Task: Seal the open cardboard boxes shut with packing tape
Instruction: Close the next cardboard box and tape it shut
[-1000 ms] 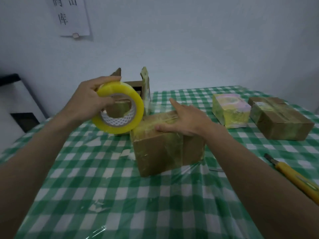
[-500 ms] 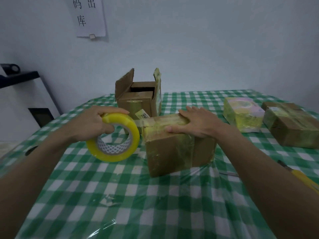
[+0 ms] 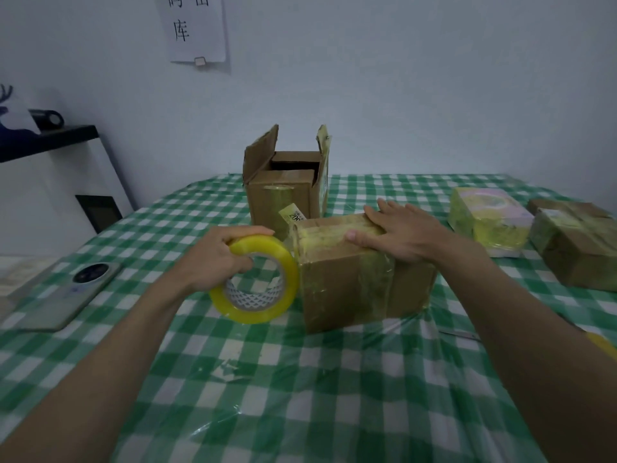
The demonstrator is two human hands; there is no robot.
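Dim room: pale wall (image 3: pixel 400 78), paper notice (image 3: pixel 195 28), white cabinet (image 3: pixel 50 182) at left.

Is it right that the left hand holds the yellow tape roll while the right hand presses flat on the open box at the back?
Not quite. In the head view the right hand presses on the closed, taped box in front, not the open box. The left hand does hold the tape roll.
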